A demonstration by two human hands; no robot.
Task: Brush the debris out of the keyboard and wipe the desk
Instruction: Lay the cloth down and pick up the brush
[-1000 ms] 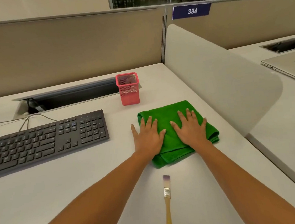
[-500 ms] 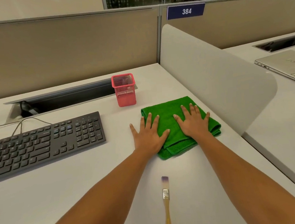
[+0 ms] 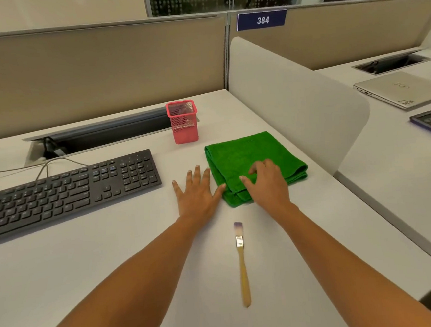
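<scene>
Our right hand point(image 3: 267, 182) bunches the folded green cloth point(image 3: 247, 150) right of the keyboard point(image 3: 64, 193); our left hand point(image 3: 196, 198) lies flat beside it. Wiping toward us could knock the brush point(image 3: 242, 262) off the worktop point(image 3: 88, 263).

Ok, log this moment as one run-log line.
left hand: flat on desk, thumb at green cloth edge | right hand: curled, gripping green cloth | brush: untouched | keyboard: untouched

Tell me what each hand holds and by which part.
Right hand grips the green cloth by its near folded edge; left hand lies flat on the desk, holding nothing.
</scene>
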